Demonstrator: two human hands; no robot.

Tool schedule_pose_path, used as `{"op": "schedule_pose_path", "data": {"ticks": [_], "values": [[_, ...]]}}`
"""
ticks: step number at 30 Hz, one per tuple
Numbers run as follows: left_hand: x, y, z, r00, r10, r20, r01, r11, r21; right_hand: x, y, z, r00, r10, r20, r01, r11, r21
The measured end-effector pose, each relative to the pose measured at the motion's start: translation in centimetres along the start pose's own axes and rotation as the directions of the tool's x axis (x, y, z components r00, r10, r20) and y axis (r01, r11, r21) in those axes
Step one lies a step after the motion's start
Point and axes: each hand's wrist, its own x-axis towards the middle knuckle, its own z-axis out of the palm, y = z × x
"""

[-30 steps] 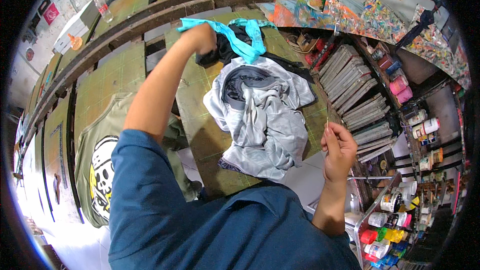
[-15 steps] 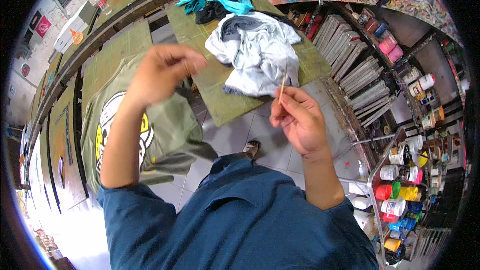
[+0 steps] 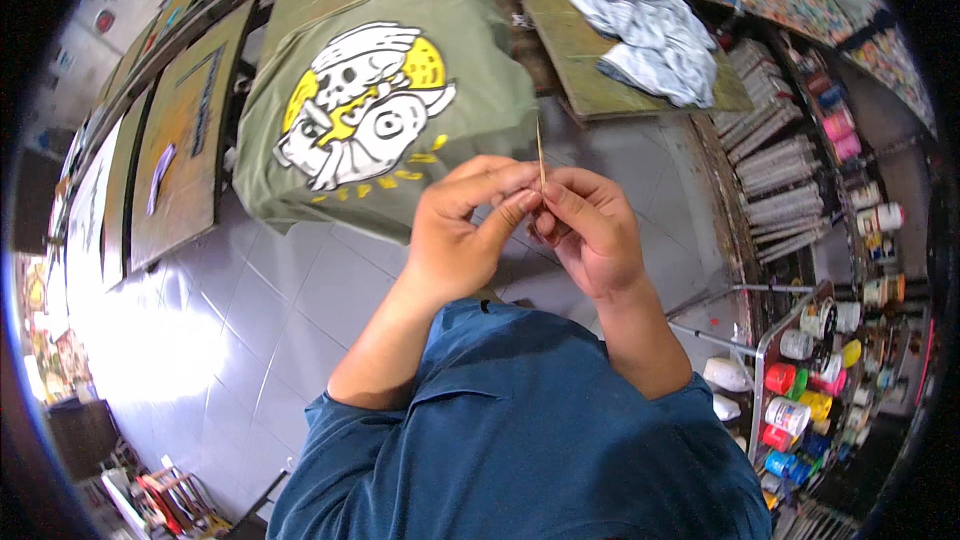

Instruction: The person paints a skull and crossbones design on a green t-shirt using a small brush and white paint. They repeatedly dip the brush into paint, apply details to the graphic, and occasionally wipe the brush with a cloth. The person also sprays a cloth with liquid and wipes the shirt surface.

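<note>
Between the thumb and fingers of my right hand (image 3: pixel 597 235), a thin wooden stick (image 3: pixel 541 145) points upward. My left hand (image 3: pixel 462 230) meets it in front of my chest, thumb and finger pinched against the stick's lower part. What the left fingertips hold, if anything, is hidden. Beyond my hands, an olive green T-shirt (image 3: pixel 478 70) is spread over a board, its front printed with a white and yellow skull figure.
Crumpled white and grey cloth (image 3: pixel 650 40) lies on a greenish board (image 3: pixel 560 25) at the far right. Flat frames (image 3: pixel 785 185) are stacked on a rack to the right. A cart (image 3: pixel 765 360) nearby holds colourful paint tubs (image 3: pixel 788 415). Grey tiled floor (image 3: pixel 300 290) spreads below.
My left hand has come down and right to meet my right hand at the stick. The view has turned left, bringing the whole shirt print into sight.
</note>
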Motion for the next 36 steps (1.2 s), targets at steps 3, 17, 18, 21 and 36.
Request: {"op": "schedule_pose_path", "data": {"ticks": [3,17,18,21,36], "values": [[-1.7,-0.1,-3.3,0.996,-0.023,-0.084,0.017,0.997,-0.074,1.6,2.6,3.3,0.998,-0.033,-0.05,0.023,0.981,-0.195],[1.2,-3.9,-24.3,0.941,-0.287,-0.18,0.226,0.927,-0.299,16.2,15.0,13.5,0.994,-0.002,-0.111,-0.031,0.953,-0.3],[1.7,-4.4,-24.9,0.939,-0.298,-0.171,0.215,0.897,-0.387,16.8,15.2,13.9,0.989,-0.015,-0.146,-0.027,0.959,-0.281],[2.4,-6.2,-25.9,0.912,-0.392,-0.118,0.259,0.775,-0.577,18.3,15.4,14.1,0.986,-0.122,-0.115,0.071,0.924,-0.375],[10.2,-8.0,-25.2,0.781,-0.624,0.029,0.586,0.714,-0.384,22.9,12.2,7.5,0.956,-0.233,-0.177,0.095,0.819,-0.567]]}}
